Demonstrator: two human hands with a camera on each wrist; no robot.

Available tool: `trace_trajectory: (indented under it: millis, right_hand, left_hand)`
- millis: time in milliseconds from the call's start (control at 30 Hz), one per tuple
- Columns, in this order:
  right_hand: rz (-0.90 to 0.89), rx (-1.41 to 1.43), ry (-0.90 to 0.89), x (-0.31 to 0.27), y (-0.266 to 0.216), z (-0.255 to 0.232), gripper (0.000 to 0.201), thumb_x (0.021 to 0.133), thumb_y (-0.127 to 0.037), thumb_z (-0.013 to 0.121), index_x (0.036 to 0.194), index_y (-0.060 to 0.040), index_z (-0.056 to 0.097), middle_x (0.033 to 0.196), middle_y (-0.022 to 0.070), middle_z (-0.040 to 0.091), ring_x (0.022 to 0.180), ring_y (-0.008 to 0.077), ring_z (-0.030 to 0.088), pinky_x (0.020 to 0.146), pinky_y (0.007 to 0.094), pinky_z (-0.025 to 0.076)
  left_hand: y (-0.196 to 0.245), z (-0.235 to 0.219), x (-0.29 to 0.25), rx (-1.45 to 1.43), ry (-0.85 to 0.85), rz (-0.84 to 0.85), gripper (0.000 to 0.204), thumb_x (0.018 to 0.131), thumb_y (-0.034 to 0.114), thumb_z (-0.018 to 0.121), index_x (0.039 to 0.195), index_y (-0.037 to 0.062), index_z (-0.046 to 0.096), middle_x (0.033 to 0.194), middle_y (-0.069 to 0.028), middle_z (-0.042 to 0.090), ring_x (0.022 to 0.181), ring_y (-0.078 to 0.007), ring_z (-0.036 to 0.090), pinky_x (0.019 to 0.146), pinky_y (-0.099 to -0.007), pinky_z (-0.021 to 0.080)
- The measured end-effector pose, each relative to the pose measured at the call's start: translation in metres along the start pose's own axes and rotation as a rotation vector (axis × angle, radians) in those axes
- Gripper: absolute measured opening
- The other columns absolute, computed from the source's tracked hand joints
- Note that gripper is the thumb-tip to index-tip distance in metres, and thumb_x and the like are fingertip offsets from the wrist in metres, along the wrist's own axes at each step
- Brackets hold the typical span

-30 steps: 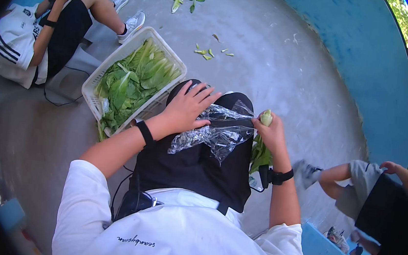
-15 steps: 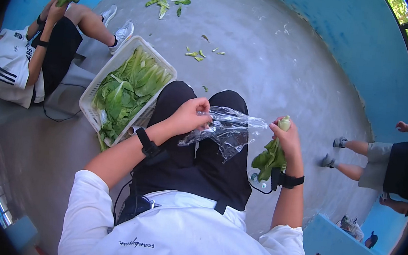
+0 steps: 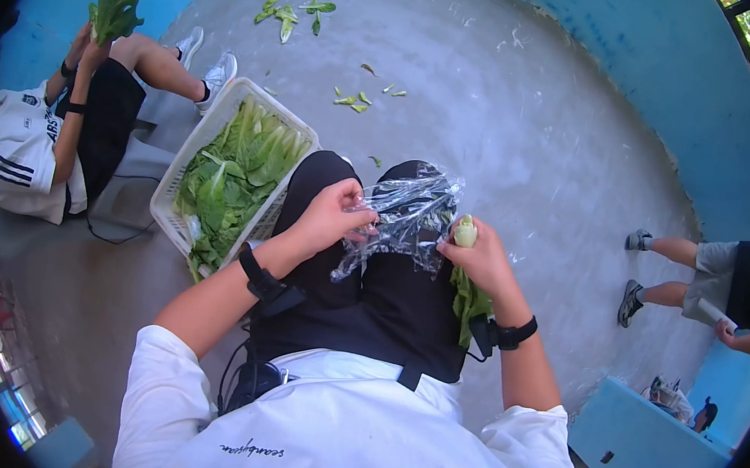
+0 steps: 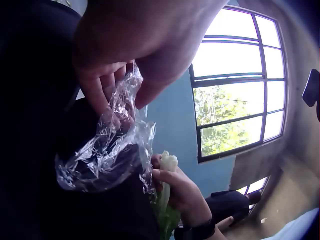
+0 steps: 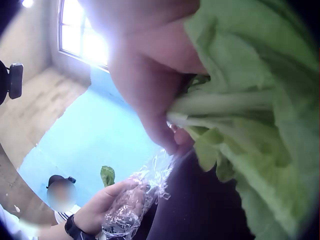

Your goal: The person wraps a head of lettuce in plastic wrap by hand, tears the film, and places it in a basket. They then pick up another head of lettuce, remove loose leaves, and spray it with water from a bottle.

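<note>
A thin, crumpled clear plastic bag (image 3: 409,206) stretches between both hands over the black-trousered thighs. My left hand (image 3: 331,216) pinches one side of it between thumb and fingers, as the left wrist view shows close up. In my right hand (image 3: 485,258) is a leafy green vegetable (image 3: 470,302). Its pale cut stalk end (image 4: 169,161) pokes up past the thumb, and its leaves (image 5: 265,150) hang down toward the wrist. The right thumb and fingertips are also right at the bag's near edge.
A white plastic crate (image 3: 164,205) full of leafy greens stands left of the knees. Leaf scraps (image 3: 352,101) lie on the grey floor ahead. Another person (image 3: 32,138) sits at the left holding up a leaf (image 3: 117,3). Someone (image 3: 732,277) stands at the right.
The left hand has gone from lying spread on the bag to pinching it. The right hand moved out right, then back in with the vegetable. The bag is lifted and bunched.
</note>
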State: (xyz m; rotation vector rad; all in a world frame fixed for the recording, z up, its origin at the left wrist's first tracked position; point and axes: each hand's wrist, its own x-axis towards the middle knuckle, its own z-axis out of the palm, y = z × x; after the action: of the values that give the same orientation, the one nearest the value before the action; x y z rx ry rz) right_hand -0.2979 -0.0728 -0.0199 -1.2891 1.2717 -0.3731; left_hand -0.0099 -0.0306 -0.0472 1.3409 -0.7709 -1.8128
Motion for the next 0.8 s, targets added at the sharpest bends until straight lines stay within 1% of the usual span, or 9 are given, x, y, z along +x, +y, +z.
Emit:
trace_trajectory:
  millis: [100, 167, 267, 433, 467, 567, 667, 767, 800]
  right_hand:
    - [0.035, -0.012, -0.097, -0.009, 0.001, -0.023, 0.022, 0.081, -0.005, 0.077, 0.089, -0.0060, 0.057, 0.081, -0.0018, 0.060, 0.072, 0.0073, 0.057, 0.065, 0.0264, 0.049]
    - [0.107, 0.031, -0.170, -0.016, 0.005, -0.045, 0.022, 0.081, -0.003, 0.076, 0.091, -0.0066, 0.056, 0.080, -0.0012, 0.060, 0.072, 0.0072, 0.057, 0.064, 0.0262, 0.049]
    - [0.169, -0.134, -0.207, -0.023, 0.015, -0.069, 0.022, 0.079, -0.003, 0.076, 0.092, -0.0047, 0.059, 0.082, -0.0005, 0.062, 0.073, 0.0096, 0.059, 0.065, 0.0283, 0.050]
    - [0.253, -0.331, -0.313, -0.031, 0.011, -0.079, 0.022, 0.076, -0.008, 0.077, 0.090, -0.0036, 0.060, 0.078, 0.0010, 0.062, 0.074, 0.0100, 0.058, 0.067, 0.0300, 0.050]
    - [0.229, -0.348, -0.312, -0.033, 0.012, -0.078, 0.022, 0.076, -0.008, 0.077, 0.090, -0.0037, 0.060, 0.077, 0.0012, 0.062, 0.074, 0.0103, 0.058, 0.068, 0.0303, 0.050]
    - [0.170, -0.360, -0.320, -0.036, 0.019, -0.075, 0.022, 0.077, -0.008, 0.077, 0.090, -0.0040, 0.060, 0.076, 0.0014, 0.061, 0.075, 0.0111, 0.058, 0.069, 0.0312, 0.050]
    - [0.158, -0.304, -0.329, -0.038, 0.026, -0.073, 0.021, 0.077, -0.007, 0.076, 0.090, -0.0041, 0.060, 0.078, 0.0008, 0.062, 0.075, 0.0116, 0.058, 0.071, 0.0315, 0.051]
    - [0.149, -0.260, -0.322, -0.037, 0.029, -0.072, 0.021, 0.077, -0.006, 0.076, 0.090, -0.0041, 0.060, 0.081, 0.0002, 0.063, 0.077, 0.0114, 0.058, 0.072, 0.0310, 0.051]
    - [0.141, -0.238, -0.320, -0.036, 0.029, -0.073, 0.021, 0.077, -0.006, 0.076, 0.090, -0.0041, 0.060, 0.082, -0.0001, 0.063, 0.077, 0.0112, 0.058, 0.072, 0.0306, 0.051]
  left_hand:
    - [-0.003, -0.010, -0.003, -0.044, 0.012, 0.007, 0.024, 0.098, 0.014, 0.068, 0.092, 0.0123, 0.045, 0.094, -0.0080, 0.070, 0.083, -0.0162, 0.073, 0.067, -0.0303, 0.062]
    - [0.003, -0.014, -0.008, -0.048, 0.060, -0.034, 0.027, 0.099, 0.019, 0.068, 0.087, 0.0133, 0.044, 0.088, -0.0053, 0.068, 0.078, -0.0150, 0.073, 0.066, -0.0303, 0.062]
    - [0.000, -0.026, -0.012, -0.097, 0.077, -0.046, 0.029, 0.100, 0.020, 0.067, 0.083, 0.0123, 0.045, 0.082, -0.0039, 0.067, 0.072, -0.0134, 0.072, 0.063, -0.0281, 0.061]
    - [-0.002, -0.038, -0.020, 0.051, 0.010, -0.096, 0.021, 0.102, 0.020, 0.063, 0.088, 0.0095, 0.052, 0.077, -0.0036, 0.067, 0.068, -0.0114, 0.069, 0.058, -0.0260, 0.059]
    - [-0.003, -0.040, -0.021, 0.073, 0.005, -0.097, 0.019, 0.103, 0.019, 0.061, 0.089, 0.0089, 0.053, 0.077, -0.0032, 0.067, 0.067, -0.0107, 0.068, 0.057, -0.0254, 0.059]
    - [0.001, -0.041, -0.023, 0.221, 0.075, -0.094, 0.020, 0.099, 0.023, 0.066, 0.094, 0.0053, 0.056, 0.077, -0.0056, 0.069, 0.065, -0.0165, 0.068, 0.060, -0.0304, 0.058]
    - [0.054, -0.029, -0.036, 1.068, 0.116, 0.141, 0.031, 0.092, 0.032, 0.072, 0.097, 0.0025, 0.062, 0.081, -0.0098, 0.070, 0.073, -0.0263, 0.069, 0.067, -0.0371, 0.056]
    - [0.071, -0.013, -0.016, 1.088, 0.190, 0.397, 0.041, 0.085, 0.040, 0.076, 0.098, 0.0023, 0.068, 0.086, -0.0136, 0.070, 0.083, -0.0325, 0.069, 0.074, -0.0404, 0.054]
    - [0.073, -0.003, -0.007, 1.077, 0.166, 0.332, 0.039, 0.085, 0.041, 0.077, 0.094, 0.0038, 0.071, 0.089, -0.0132, 0.071, 0.084, -0.0311, 0.069, 0.075, -0.0391, 0.055]
